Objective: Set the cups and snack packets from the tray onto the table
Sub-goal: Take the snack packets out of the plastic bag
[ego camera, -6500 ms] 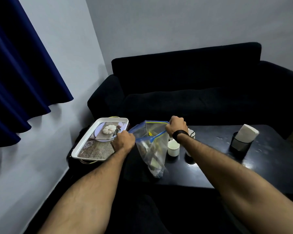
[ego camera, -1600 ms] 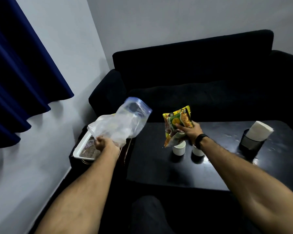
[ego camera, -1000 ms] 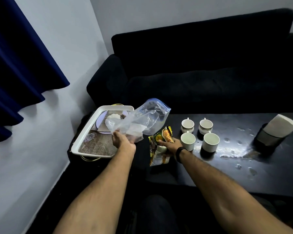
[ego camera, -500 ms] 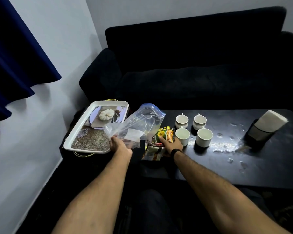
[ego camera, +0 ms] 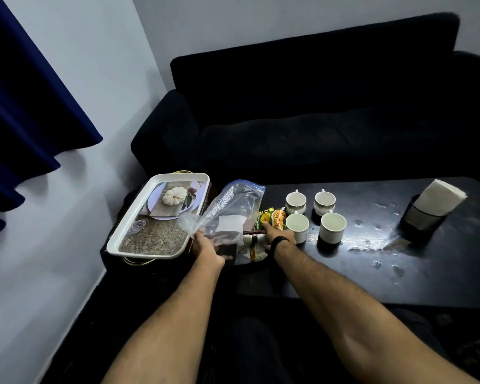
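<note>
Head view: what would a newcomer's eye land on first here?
Probably the four white cups clustered on the dark table. Just left of them, the right hand rests on a yellow-green snack packet, while the left hand grips a clear plastic bag beside the white tray.

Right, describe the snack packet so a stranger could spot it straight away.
Start at the low black table in front of the dark sofa and go to its left end, beside the four white cups. The yellow-and-green printed snack packet lies there under the right hand. It is the only brightly coloured thing, next to a clear plastic zip bag.
</note>
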Demonstrator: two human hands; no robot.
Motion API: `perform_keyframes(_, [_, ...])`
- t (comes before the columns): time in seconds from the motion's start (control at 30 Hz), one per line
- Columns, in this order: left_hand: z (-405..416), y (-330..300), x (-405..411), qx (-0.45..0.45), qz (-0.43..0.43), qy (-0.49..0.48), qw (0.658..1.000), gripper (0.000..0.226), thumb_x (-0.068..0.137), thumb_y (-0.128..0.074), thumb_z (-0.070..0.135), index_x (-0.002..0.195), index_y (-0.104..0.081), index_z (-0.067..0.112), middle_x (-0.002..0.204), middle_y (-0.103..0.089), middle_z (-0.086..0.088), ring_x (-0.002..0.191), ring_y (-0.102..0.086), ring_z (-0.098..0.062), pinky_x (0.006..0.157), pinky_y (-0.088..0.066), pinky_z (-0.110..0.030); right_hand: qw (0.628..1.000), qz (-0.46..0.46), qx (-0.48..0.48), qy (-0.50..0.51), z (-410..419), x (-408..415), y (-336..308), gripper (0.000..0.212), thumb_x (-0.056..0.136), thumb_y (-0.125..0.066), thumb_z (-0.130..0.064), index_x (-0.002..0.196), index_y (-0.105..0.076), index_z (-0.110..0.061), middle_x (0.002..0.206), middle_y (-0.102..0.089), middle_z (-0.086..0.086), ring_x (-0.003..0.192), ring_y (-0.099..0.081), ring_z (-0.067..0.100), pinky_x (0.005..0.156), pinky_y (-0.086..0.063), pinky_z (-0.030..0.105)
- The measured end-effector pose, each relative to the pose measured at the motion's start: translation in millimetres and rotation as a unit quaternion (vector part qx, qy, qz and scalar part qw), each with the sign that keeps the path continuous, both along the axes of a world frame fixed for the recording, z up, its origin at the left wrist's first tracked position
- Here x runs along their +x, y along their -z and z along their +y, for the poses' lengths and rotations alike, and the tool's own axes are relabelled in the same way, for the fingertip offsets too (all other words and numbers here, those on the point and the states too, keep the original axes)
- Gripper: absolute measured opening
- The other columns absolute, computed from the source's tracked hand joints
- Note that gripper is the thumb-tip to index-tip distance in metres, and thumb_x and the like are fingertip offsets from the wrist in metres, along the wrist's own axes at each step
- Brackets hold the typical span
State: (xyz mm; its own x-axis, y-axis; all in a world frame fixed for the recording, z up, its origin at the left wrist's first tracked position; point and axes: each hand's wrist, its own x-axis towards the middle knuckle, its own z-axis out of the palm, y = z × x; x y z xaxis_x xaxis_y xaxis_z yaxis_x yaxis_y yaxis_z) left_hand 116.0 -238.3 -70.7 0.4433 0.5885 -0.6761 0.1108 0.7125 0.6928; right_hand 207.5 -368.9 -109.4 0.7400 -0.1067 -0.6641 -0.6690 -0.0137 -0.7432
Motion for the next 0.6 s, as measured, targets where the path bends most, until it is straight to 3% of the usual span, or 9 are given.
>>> perform_keyframes(0.07, [-8,4,-1,-0.028,0.003,0.019,0.999,0.055,0.101,-0.030,0.052,0.140,-0.043,0.015,0.147,-0.044,-0.015,0.135,-0.042,-0.040,0.096,-0.028,-0.079,0.999,0.005,0.028,0.017,1,-1,1,0.084,0.070,-0.085,-0.031,0.134,-0.043,0.004,0.136,-0.051,0.026,0.122,-0.056,0.038,0.100,-0.050,0.047])
perform_keyframes(0.2, [-16,16,2,-0.063,-0.004,0.025,0.998,0.066,0.100,-0.027,0.059,0.145,-0.041,0.013,0.150,-0.043,-0.013,0.138,-0.040,-0.036,0.100,-0.026,-0.078,0.996,0.019,0.077,0.031,-3,-9,7,0.105,0.066,-0.088,-0.030,0.145,-0.025,0.001,0.145,-0.041,0.024,0.131,-0.046,0.038,0.102,-0.048,0.048])
perform_keyframes(0.3, [-17,21,6,-0.076,-0.018,0.036,0.996,0.063,0.100,-0.026,0.058,0.131,-0.052,0.010,0.141,-0.053,-0.015,0.133,-0.048,-0.031,0.103,-0.025,-0.076,0.994,0.026,0.108,0.011,-1,-11,10,0.098,0.069,-0.086,-0.030,0.144,-0.030,0.000,0.145,-0.043,0.020,0.132,-0.046,0.035,0.095,-0.053,0.048])
perform_keyframes(0.43, [-17,22,8,-0.086,-0.048,0.049,0.994,0.047,0.101,-0.036,0.053,0.106,-0.055,0.011,0.132,-0.059,-0.016,0.128,-0.052,-0.031,0.105,-0.025,-0.076,0.996,0.005,0.083,-0.011,3,-1,8,0.085,0.074,-0.082,-0.031,0.140,-0.039,0.002,0.140,-0.050,0.022,0.128,-0.050,0.036,0.106,-0.045,0.045])
perform_keyframes(0.6, [-15,15,8,-0.046,-0.039,0.051,0.997,0.046,0.103,-0.040,0.045,0.133,-0.048,0.011,0.135,-0.051,-0.018,0.130,-0.047,-0.035,0.097,-0.036,-0.073,0.998,-0.005,0.063,-0.018,0,-7,5,0.094,0.073,-0.082,-0.039,0.142,-0.033,0.003,0.144,-0.045,0.022,0.133,-0.045,0.036,0.107,-0.043,0.047])
